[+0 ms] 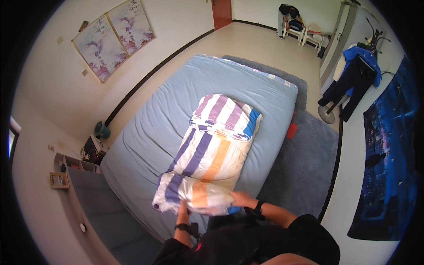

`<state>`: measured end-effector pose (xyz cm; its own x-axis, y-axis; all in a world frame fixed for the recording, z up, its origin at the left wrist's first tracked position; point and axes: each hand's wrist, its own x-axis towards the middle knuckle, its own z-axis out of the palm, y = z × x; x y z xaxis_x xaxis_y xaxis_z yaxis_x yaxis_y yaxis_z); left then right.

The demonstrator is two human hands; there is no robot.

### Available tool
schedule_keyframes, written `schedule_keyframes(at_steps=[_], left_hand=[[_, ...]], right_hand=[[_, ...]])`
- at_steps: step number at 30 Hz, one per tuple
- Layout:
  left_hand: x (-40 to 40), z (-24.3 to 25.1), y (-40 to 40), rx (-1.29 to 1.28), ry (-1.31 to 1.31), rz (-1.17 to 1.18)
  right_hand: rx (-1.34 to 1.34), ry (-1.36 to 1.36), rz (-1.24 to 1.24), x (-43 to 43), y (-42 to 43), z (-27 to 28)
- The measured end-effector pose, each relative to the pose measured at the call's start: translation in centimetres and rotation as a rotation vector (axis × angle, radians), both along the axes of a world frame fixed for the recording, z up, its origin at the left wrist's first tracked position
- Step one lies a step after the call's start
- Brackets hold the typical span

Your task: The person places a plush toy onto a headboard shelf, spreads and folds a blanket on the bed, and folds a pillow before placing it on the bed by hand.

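Note:
A striped quilt, white with purple, orange and blue bands, lies lengthwise on a bed with a blue fitted sheet. Its far end is folded over into a thick stack, and its near end is rolled or folded back toward the middle. My left hand grips the near edge of that nearer fold, with its fingers partly hidden by the cloth. At the fold's right end, my right hand holds the fabric. Both wrists wear black bands.
A grey padded headboard borders the bed on the left. On the right are a shaggy grey rug and a coat stand hung with clothes. At the back, another person bends over a white chair.

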<state>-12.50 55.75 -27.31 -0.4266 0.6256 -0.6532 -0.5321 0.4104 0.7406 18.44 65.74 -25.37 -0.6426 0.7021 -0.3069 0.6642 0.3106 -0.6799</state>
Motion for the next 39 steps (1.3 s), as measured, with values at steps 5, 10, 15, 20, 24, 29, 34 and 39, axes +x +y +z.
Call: schedule_keyframes(at_steps=[5,10,15,20,24,29,34,39], left_hand=[[2.6,19.8,9.2,0.275,0.566,-0.015],[5.5,31.7,1.4,0.596,0.84,0.091],[4.8,34.5,-4.9,0.546,0.702,0.225],[1.8,32.2,-5.9,0.382,0.747,0.233],[0.0,24.0,-3.0,0.275,0.656,0.14],[-1.0,15.5,6.6,0.226,0.452,0.088],[7.4,12.3,19.4,0.396,0.574,-0.88],[-1.0,-6.3,15.3,0.106,0.922,-1.619]], right_hand=[[0.351,0.41,-0.328,2.9,5.9,18.1],[0.316,0.674,0.017,6.8,-0.5,33.6],[-0.43,0.758,0.215,7.9,-5.6,33.4],[-1.217,0.766,0.001,3.5,-6.8,28.2],[-1.28,0.756,-0.263,1.0,-5.8,21.0],[-1.071,0.961,-0.544,0.7,-1.7,15.7],[-0.794,1.105,-1.056,10.4,7.1,6.7],[-0.762,0.991,-1.242,4.0,1.7,5.5]])
